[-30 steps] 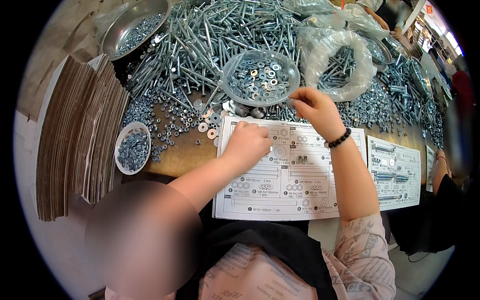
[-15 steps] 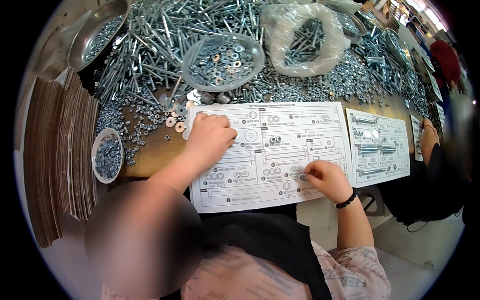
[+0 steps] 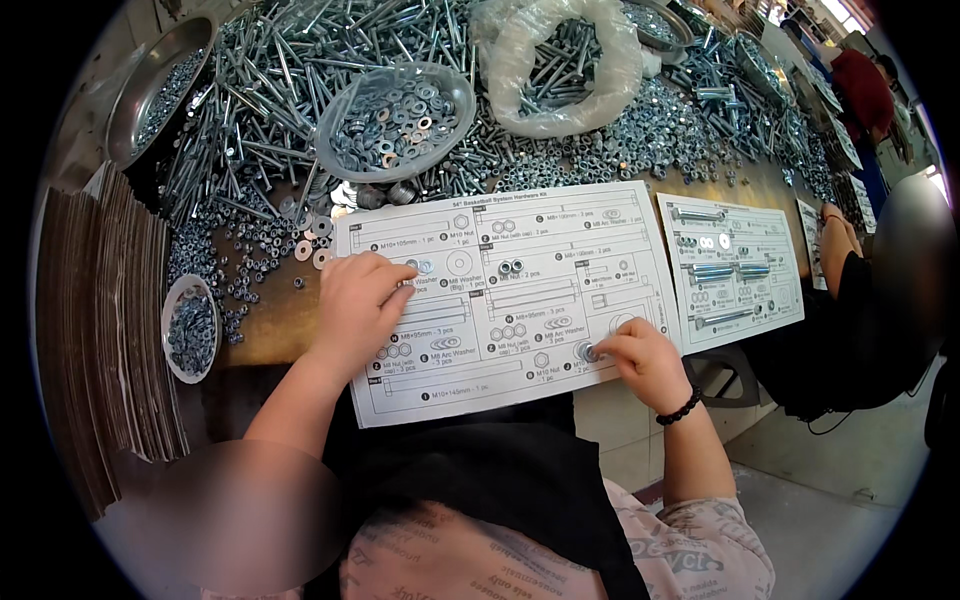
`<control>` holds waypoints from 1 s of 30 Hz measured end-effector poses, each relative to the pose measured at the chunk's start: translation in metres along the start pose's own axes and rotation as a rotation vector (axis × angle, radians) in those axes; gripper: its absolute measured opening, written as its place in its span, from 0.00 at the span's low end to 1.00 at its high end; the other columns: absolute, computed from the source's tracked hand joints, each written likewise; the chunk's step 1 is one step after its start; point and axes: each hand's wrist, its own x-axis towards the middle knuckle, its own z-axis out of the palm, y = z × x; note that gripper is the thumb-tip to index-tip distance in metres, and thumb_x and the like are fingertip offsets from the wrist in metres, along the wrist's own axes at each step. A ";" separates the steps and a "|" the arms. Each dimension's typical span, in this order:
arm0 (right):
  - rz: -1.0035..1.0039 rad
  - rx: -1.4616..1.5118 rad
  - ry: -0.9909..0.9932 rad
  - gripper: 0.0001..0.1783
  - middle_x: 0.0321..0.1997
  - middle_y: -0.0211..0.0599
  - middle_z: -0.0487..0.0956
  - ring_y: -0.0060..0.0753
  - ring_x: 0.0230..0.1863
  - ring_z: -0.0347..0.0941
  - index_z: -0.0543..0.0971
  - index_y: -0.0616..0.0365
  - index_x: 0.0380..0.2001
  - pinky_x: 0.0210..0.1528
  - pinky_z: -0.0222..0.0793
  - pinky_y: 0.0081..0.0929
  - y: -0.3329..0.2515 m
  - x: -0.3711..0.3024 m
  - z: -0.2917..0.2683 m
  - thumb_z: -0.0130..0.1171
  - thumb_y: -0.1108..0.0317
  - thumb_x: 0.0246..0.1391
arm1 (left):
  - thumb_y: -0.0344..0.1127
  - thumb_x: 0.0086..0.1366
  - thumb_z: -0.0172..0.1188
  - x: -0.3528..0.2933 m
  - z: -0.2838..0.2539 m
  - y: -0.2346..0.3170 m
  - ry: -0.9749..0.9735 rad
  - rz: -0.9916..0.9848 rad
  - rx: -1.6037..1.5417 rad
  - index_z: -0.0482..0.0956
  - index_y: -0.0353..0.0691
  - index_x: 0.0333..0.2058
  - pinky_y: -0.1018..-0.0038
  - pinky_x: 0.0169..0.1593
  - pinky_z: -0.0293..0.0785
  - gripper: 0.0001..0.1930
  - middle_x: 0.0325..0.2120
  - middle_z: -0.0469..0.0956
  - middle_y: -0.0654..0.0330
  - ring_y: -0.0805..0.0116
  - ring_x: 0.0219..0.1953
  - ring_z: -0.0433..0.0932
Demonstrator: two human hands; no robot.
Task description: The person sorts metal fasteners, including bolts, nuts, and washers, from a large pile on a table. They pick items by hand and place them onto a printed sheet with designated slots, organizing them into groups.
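Observation:
A white printed sheet [image 3: 450, 395] with outline drawings of bolts, nuts and washers lies in front of me. My left hand [image 3: 362, 308] rests on its left part, thumb and fingers pinched together. Small washers [image 3: 426, 268] lie right at those fingertips; whether the fingers hold more is hidden. Toward the lower right of the sheet, my right hand [image 3: 648, 362], with a black bead bracelet [image 3: 682, 407] at its wrist, pinches a metal washer [image 3: 584, 350] low over the paper. Two nuts [image 3: 510, 267] sit side by side on a drawing mid-sheet.
Behind the sheet spread heaps of long bolts [image 3: 265, 75] and loose nuts [image 3: 640, 140]. A clear bowl of washers [image 3: 395, 125] and a plastic bag of bolts [image 3: 505, 95] stand among them. Stacked cardboard [image 3: 110, 320] is at left. Another person's arm [image 3: 838, 245] and a second sheet [image 3: 740, 330] are at right.
The view has shifted, and the sheet sits lower and further left in it. My left hand has drawn back, uncovering washers by its fingertips. My right hand remains pinched at the lower right.

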 end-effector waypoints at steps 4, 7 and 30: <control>-0.024 -0.058 -0.029 0.15 0.28 0.33 0.71 0.36 0.30 0.71 0.81 0.47 0.31 0.32 0.68 0.27 0.002 -0.005 0.002 0.53 0.79 0.40 | 0.31 0.49 0.59 -0.004 -0.003 -0.010 0.056 -0.033 0.040 0.79 0.43 0.29 0.68 0.40 0.60 0.06 0.24 0.72 0.64 0.64 0.31 0.70; -0.005 -0.081 -0.040 0.16 0.28 0.33 0.71 0.36 0.30 0.71 0.81 0.46 0.32 0.32 0.68 0.27 0.000 -0.007 0.000 0.53 0.78 0.40 | 0.30 0.49 0.59 -0.006 -0.004 -0.013 0.064 -0.042 0.042 0.79 0.43 0.29 0.68 0.39 0.60 0.06 0.24 0.72 0.64 0.63 0.31 0.70; -0.304 0.181 0.052 0.11 0.27 0.36 0.70 0.36 0.28 0.68 0.77 0.59 0.32 0.32 0.65 0.27 -0.064 0.090 -0.003 0.49 0.80 0.44 | 0.30 0.51 0.51 -0.003 0.014 -0.009 -0.086 0.106 0.272 0.79 0.53 0.36 0.66 0.47 0.57 0.14 0.29 0.70 0.65 0.67 0.38 0.69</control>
